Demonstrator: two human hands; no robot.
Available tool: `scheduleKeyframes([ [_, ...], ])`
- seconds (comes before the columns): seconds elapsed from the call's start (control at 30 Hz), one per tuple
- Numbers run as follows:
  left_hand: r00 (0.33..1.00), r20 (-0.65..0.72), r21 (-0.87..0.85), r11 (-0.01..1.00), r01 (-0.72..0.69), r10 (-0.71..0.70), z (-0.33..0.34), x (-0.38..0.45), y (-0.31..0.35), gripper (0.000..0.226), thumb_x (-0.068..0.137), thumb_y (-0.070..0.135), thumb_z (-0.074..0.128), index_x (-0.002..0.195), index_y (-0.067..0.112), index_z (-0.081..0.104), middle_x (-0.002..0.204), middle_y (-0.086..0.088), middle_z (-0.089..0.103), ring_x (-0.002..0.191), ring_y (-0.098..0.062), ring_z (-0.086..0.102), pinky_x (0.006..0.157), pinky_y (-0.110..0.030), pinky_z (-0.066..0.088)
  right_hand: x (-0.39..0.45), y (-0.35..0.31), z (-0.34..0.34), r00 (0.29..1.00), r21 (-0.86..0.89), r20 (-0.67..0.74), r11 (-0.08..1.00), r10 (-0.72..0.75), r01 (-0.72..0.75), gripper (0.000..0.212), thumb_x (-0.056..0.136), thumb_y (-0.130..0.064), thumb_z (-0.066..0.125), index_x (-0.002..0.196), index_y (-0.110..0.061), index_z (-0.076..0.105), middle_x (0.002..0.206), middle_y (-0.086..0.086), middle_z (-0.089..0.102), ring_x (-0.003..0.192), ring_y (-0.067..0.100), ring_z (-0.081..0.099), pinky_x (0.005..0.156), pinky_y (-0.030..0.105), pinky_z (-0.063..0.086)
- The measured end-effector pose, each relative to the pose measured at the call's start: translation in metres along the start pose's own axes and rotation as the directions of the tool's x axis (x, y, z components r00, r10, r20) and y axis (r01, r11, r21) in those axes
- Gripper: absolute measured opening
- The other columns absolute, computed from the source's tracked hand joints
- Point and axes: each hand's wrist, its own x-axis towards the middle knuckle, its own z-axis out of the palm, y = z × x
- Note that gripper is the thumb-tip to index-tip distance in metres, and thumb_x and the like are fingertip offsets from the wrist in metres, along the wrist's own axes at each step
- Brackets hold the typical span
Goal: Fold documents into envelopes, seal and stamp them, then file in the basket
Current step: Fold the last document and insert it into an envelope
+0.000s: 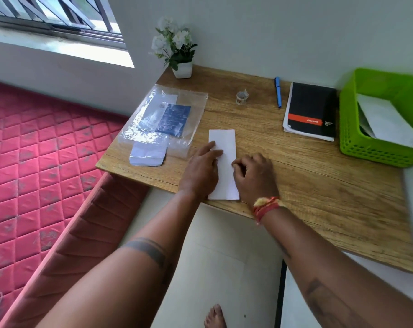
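A white sheet of paper, folded into a long narrow strip, lies on the wooden table near its front edge. My left hand lies flat on the strip's left side with straight fingers pressing it down. My right hand rests at the strip's right edge with its fingers curled, fingertips against the paper. A stack of white envelopes lies to the left, half out of a clear plastic bag. A small roll of stamps stands further back. The green basket at the right holds white envelopes.
A black notebook and a blue pen lie behind the paper to the right. A potted white flower stands at the table's back left corner. A pink mattress lies left of the table.
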Motion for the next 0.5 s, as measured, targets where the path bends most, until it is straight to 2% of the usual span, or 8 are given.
scheduleKeyframes([
  [0.07,0.996,0.046,0.082,0.993,-0.081,0.077,0.006,0.002,0.001,0.044,0.103,0.011,0.048,0.142,0.024,0.062,0.16,0.003,0.045,0.148,-0.025,0.032,0.123,-0.038,0.027,0.019,0.008,-0.01,0.998,0.008,0.053,0.999,0.039,-0.04,0.016,0.094,-0.035,0.061,0.098,-0.022,0.069,0.104,0.003,0.063,0.105,0.03,0.055,0.091,0.046,0.048],
  [0.13,0.988,0.092,0.132,0.982,-0.137,0.126,0.008,0.001,0.0,0.048,0.103,0.013,0.045,0.146,0.029,0.058,0.162,0.004,0.042,0.151,-0.023,0.028,0.124,-0.039,0.024,0.034,0.011,-0.019,0.991,0.033,0.119,0.997,0.058,-0.063,0.016,0.09,-0.041,0.069,0.092,-0.026,0.066,0.098,-0.002,0.065,0.101,0.026,0.058,0.092,0.046,0.049],
  [0.3,0.978,0.141,0.177,0.968,-0.179,0.155,0.007,-0.001,0.002,0.049,0.105,0.023,0.041,0.153,0.035,0.048,0.168,0.005,0.032,0.157,-0.02,0.02,0.127,-0.04,0.012,0.04,0.012,-0.029,0.978,0.07,0.202,0.996,0.044,-0.059,0.027,0.081,-0.043,0.079,0.086,-0.025,0.06,0.085,-0.007,0.062,0.088,0.022,0.06,0.086,0.048,0.052],
  [0.5,0.978,0.144,0.172,0.969,-0.177,0.154,0.008,0.0,0.0,0.052,0.105,0.019,0.04,0.154,0.032,0.045,0.168,0.006,0.031,0.158,-0.019,0.019,0.127,-0.037,0.006,0.066,0.003,-0.023,0.963,-0.047,0.223,0.988,0.153,-0.146,0.027,0.087,-0.05,0.071,0.085,-0.026,0.058,0.087,-0.005,0.067,0.093,0.026,0.063,0.091,0.047,0.05],
])
